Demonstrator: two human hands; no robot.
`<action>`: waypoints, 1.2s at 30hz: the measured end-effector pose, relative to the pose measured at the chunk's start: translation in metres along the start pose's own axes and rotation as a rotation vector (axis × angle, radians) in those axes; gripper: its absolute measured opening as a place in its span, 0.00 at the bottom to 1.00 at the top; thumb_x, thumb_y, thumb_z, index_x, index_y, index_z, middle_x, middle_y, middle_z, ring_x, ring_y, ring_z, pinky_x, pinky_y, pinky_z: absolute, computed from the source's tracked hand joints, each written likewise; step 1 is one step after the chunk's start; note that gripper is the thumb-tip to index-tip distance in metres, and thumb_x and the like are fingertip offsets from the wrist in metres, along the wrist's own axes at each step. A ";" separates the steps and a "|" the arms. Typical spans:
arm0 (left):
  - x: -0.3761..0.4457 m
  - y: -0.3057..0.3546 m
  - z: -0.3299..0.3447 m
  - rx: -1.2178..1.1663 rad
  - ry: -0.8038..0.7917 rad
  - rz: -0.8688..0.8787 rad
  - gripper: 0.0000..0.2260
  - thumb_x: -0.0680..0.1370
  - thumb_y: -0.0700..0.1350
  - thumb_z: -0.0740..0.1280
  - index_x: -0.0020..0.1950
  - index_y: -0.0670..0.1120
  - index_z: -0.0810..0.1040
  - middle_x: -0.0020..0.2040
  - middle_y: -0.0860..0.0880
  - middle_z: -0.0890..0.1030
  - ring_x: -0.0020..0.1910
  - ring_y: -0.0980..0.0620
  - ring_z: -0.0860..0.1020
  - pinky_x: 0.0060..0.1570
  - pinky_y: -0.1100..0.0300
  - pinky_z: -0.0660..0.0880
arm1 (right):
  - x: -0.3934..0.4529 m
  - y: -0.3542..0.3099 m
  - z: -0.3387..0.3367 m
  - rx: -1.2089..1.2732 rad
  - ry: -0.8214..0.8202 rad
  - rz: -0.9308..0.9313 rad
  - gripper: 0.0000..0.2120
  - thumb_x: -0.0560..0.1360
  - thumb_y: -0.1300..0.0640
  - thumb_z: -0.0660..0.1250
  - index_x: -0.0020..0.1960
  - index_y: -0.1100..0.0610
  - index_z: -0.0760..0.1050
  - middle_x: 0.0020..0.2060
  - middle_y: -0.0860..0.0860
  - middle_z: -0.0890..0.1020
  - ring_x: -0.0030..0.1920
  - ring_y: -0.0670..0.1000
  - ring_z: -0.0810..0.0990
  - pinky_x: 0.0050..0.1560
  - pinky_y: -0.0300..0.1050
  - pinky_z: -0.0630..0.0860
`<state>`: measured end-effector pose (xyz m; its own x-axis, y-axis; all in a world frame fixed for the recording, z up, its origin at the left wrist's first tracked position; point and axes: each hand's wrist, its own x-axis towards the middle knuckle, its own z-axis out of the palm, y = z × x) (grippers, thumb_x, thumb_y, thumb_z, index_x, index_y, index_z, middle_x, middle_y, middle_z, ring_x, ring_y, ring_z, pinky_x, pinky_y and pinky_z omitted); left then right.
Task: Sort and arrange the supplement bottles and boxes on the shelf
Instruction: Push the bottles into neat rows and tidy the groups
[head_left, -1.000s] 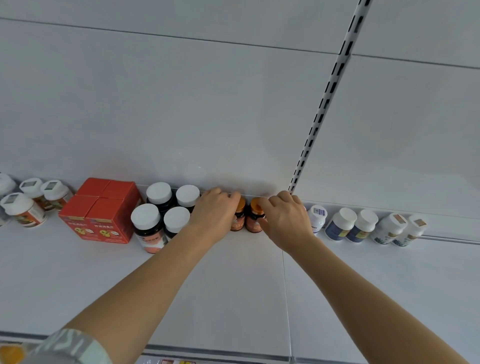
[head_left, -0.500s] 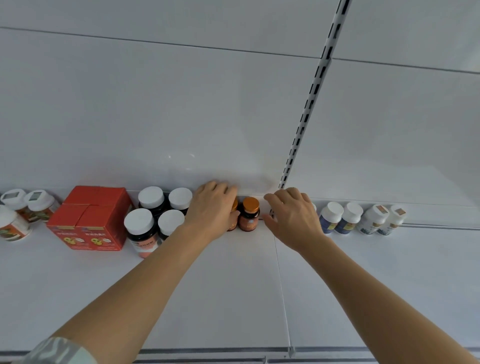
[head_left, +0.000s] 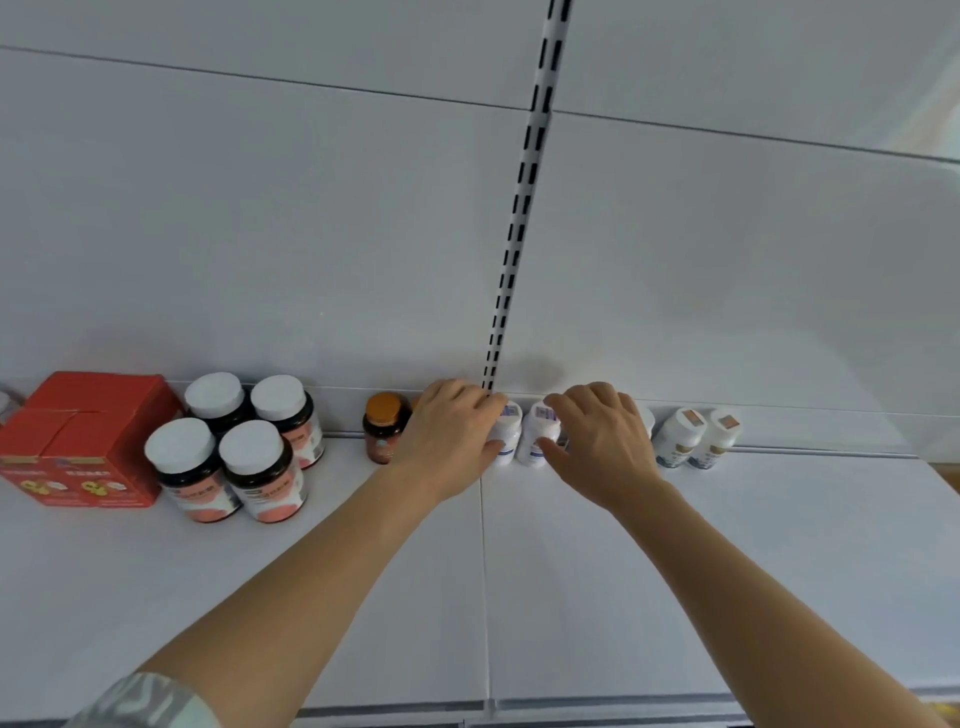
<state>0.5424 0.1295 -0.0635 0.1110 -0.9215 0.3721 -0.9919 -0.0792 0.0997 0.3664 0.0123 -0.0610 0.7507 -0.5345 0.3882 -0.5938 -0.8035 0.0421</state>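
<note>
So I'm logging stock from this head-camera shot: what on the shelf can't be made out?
- Second orange-capped bottle: only a sliver shows behind the left hand.
- Bottle behind the right hand: nearly all covered.
- Labels of the two white bottles that the hands grip: blurred, too small to read.
- Red boxes: cut off by the left edge, count unclear.
- White thing at the far left edge: mostly out of frame.

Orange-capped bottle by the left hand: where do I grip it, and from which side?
Pinch the orange cap or the neck just under it, coming from above and the front. The orange-capped bottle stands upright against the back wall, and the left hand crowds its right side, so top and front look most open.
</note>
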 end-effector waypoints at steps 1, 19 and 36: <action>0.002 0.004 0.003 0.008 -0.014 -0.020 0.19 0.71 0.51 0.72 0.61 0.48 0.77 0.54 0.49 0.81 0.56 0.44 0.75 0.60 0.50 0.71 | 0.001 0.003 0.003 0.010 -0.006 -0.015 0.17 0.67 0.48 0.74 0.53 0.54 0.78 0.45 0.50 0.81 0.50 0.58 0.77 0.48 0.53 0.74; 0.008 0.015 0.029 0.101 -0.023 -0.133 0.19 0.67 0.46 0.78 0.54 0.46 0.78 0.46 0.48 0.81 0.49 0.44 0.77 0.52 0.50 0.74 | 0.005 0.026 0.038 0.077 0.106 -0.168 0.10 0.66 0.56 0.73 0.46 0.57 0.77 0.44 0.54 0.77 0.44 0.59 0.75 0.42 0.52 0.72; 0.030 0.044 0.012 0.006 0.034 -0.047 0.23 0.71 0.52 0.72 0.63 0.45 0.75 0.53 0.46 0.80 0.56 0.42 0.75 0.57 0.48 0.71 | -0.020 0.056 -0.002 0.057 0.101 -0.015 0.15 0.72 0.50 0.69 0.54 0.57 0.77 0.48 0.53 0.79 0.51 0.59 0.76 0.49 0.52 0.73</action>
<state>0.5011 0.0934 -0.0591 0.1594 -0.9035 0.3979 -0.9858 -0.1244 0.1124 0.3172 -0.0217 -0.0650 0.7250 -0.4952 0.4787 -0.5630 -0.8264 -0.0022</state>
